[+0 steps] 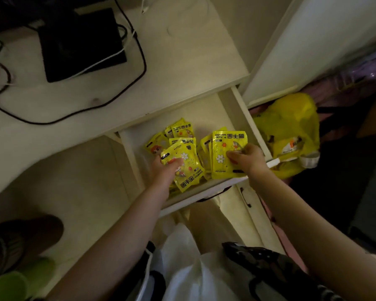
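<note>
An open white drawer (206, 192) holds several yellow hand-warmer packets. My left hand (164, 170) grips one tilted packet (188, 168) at the drawer's left front. My right hand (246, 158) pinches the upright packet (224, 153) at the front of a small stack on the drawer's right side. More loose packets (180, 132) lie further back in the drawer.
A white desk top (172, 68) above the drawer carries a black box (80, 42) and looping black and white cables. A yellow plastic bag (291, 131) sits on the floor right of the drawer. A white bag (182, 263) lies at my lap.
</note>
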Action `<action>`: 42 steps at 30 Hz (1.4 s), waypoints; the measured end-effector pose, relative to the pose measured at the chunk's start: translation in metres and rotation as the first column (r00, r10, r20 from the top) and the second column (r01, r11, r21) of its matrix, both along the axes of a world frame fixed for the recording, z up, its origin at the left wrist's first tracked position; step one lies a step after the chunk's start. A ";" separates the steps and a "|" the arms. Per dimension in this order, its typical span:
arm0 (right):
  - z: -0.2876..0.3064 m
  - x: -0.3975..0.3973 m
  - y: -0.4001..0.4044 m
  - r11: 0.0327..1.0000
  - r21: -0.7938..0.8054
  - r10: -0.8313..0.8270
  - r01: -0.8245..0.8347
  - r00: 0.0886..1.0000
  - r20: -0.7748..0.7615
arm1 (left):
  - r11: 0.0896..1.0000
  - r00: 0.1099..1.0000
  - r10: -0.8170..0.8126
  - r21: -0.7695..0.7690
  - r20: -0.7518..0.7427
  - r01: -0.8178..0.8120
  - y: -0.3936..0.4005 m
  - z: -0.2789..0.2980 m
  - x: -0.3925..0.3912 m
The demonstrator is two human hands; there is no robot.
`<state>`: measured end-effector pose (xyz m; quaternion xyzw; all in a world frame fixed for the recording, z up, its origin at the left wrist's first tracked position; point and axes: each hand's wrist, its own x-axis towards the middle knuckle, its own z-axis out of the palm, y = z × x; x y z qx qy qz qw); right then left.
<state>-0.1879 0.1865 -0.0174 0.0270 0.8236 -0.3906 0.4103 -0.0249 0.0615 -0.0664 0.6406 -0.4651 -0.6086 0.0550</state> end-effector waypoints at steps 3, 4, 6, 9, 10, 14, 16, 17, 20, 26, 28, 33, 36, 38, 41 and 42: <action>-0.007 -0.027 -0.010 1.000 -0.007 0.031 -0.031 0.999 0.042 | 0.998 0.998 0.054 0.009 0.016 -0.054 0.006 -0.006 -0.018; -0.011 -0.037 -0.014 0.999 0.001 0.042 -0.042 0.997 0.060 | 0.996 0.996 0.091 0.023 0.010 -0.091 0.007 -0.011 -0.026; -0.021 -0.053 -0.023 0.996 0.039 0.077 -0.080 0.994 0.079 | 0.988 0.989 0.148 0.052 0.011 -0.149 0.010 -0.020 -0.040; -0.040 -0.073 -0.041 0.988 0.072 0.133 -0.138 0.988 0.076 | 0.988 0.988 0.147 0.051 0.046 -0.149 0.008 -0.036 -0.062; -0.045 -0.078 -0.046 0.984 0.083 0.151 -0.157 0.986 0.071 | 0.989 0.988 0.141 0.044 0.063 -0.144 0.005 -0.041 -0.069; -0.071 -0.091 -0.066 0.979 0.101 0.167 -0.177 0.981 0.100 | 0.993 0.990 0.107 0.032 0.087 -0.110 -0.011 -0.060 -0.092; -0.086 -0.097 -0.075 0.983 0.106 0.141 -0.153 0.984 0.110 | 0.994 0.992 0.103 0.035 0.079 -0.106 -0.020 -0.070 -0.102; -0.092 -0.099 -0.078 0.983 0.111 0.131 -0.144 0.985 0.113 | 0.994 0.991 0.101 0.040 0.086 -0.105 -0.024 -0.076 -0.105; -0.106 -0.102 -0.087 0.986 0.101 0.119 -0.133 0.984 0.134 | 0.993 0.990 0.106 0.046 0.095 -0.111 -0.033 -0.089 -0.111; -0.124 -0.106 -0.086 0.962 0.153 0.211 -0.228 0.970 0.122 | 0.989 0.992 0.101 0.100 0.075 -0.108 -0.033 -0.100 -0.106; -0.127 -0.106 -0.081 0.951 0.161 0.246 -0.262 0.963 0.113 | 0.991 0.992 0.092 0.087 0.082 -0.099 -0.033 -0.102 -0.103; -0.125 -0.108 -0.068 0.908 0.169 0.372 -0.383 0.924 0.090 | 0.998 0.989 0.054 0.015 0.138 -0.057 -0.034 -0.099 -0.094; -0.119 -0.107 -0.064 0.862 0.196 0.466 -0.467 0.883 0.058 | 0.998 0.976 0.056 -0.039 0.212 -0.048 -0.035 -0.094 -0.088; -0.115 -0.107 -0.062 0.812 0.249 0.535 -0.528 0.844 0.048 | 0.999 0.970 0.020 -0.054 0.241 -0.007 -0.037 -0.091 -0.083; -0.109 -0.105 -0.057 0.761 0.292 0.589 -0.580 0.805 0.065 | 0.995 0.962 -0.046 -0.070 0.271 0.068 -0.037 -0.085 -0.074; -0.107 -0.104 -0.055 0.754 0.289 0.598 -0.590 0.799 0.068 | 0.994 0.959 -0.057 -0.078 0.279 0.081 -0.035 -0.081 -0.070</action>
